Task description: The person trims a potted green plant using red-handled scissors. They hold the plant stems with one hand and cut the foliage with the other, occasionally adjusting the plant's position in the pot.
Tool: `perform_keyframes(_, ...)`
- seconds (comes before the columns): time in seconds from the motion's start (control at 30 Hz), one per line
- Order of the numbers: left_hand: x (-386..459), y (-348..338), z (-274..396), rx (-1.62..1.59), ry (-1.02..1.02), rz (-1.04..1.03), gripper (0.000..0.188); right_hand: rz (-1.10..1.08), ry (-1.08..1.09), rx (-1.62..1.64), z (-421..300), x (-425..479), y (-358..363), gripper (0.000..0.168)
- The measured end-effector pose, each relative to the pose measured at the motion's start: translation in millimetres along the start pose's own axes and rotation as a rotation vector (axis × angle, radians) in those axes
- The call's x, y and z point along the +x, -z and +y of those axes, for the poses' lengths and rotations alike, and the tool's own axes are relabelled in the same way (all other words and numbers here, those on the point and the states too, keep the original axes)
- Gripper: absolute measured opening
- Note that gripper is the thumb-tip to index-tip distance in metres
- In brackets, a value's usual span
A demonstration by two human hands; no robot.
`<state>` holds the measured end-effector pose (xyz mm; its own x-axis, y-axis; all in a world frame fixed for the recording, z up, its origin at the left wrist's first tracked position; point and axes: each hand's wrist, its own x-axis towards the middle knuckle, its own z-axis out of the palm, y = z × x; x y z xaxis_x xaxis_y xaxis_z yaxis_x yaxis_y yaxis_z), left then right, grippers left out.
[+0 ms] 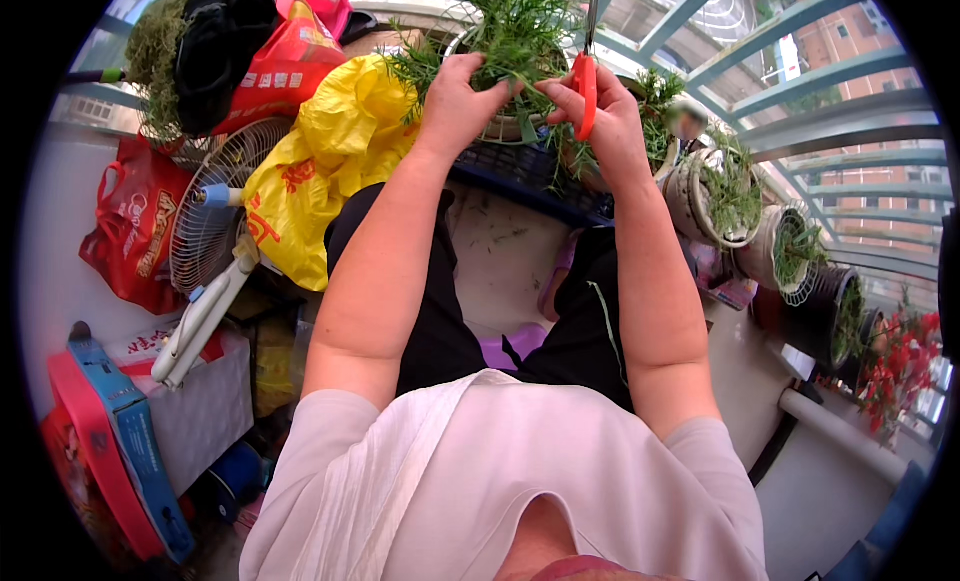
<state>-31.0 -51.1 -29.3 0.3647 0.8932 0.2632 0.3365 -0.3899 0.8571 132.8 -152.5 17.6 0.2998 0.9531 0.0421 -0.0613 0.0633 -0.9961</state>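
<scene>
A bushy green plant point(517, 18) with narrow leaves grows in a round pale pot point(510, 128) in front of me. My left hand point(463, 100) is at the near left of the foliage, its thumb and fingers around some green stems point(499, 67); the fingertips are partly hidden by leaves. My right hand point(611, 119) holds scissors by their orange handle point(586, 93), the metal blades pointing up and away from me. Its thumb and forefinger meet at the leaves close to my left hand, apart from the blades.
A dark blue plastic crate point(525, 183) is below the pot. Left are a yellow plastic bag point(337, 146), an electric fan point(217, 198) and red bags point(139, 228). More potted plants point(727, 198) line the railing point(832, 138) on the right. Leaf clippings dot the floor point(487, 243).
</scene>
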Motion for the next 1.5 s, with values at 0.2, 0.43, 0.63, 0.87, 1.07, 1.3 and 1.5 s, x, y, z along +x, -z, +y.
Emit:
perform_keyframes(0.2, 5.4, 1.1, 2.8, -0.220, 0.358, 0.038, 0.091, -0.021, -0.053, 0.048, 2.0, -6.2, 0.1, 0.028)
perform_keyframes(0.43, 8.3, 5.0, -3.2, -0.138, 0.308, 0.098, 0.065, -0.033, -0.161, 0.220, -14.0, -30.6, -10.4, 0.030)
perform_keyframes(0.63, 13.6, 11.6, -4.5, -0.147, 0.115, 0.127, 0.057, 0.051, -0.259, 0.262, 5.7, -50.0, -20.5, 0.029)
perform_keyframes(0.87, 0.4, 23.3, 21.1, -0.198, 0.133, -0.136, 0.045, 0.246, 0.039, -0.035, 37.1, -10.5, -15.6, 0.025)
perform_keyframes(1.07, -4.3, 17.4, 43.1, -0.038, -0.124, -0.138, 0.052, 0.165, 0.167, 0.061, 23.8, -8.0, -28.6, 0.023)
perform_keyframes(1.3, 6.0, 5.9, 13.4, -0.273, -0.093, -0.089, 0.045, 0.104, 0.209, -0.069, 21.4, -10.2, -30.9, 0.024)
perform_keyframes(1.5, 5.2, 15.1, 25.8, -0.485, 0.304, -0.107, 0.034, 0.144, 0.126, 0.106, 27.1, -9.3, -24.6, 0.021)
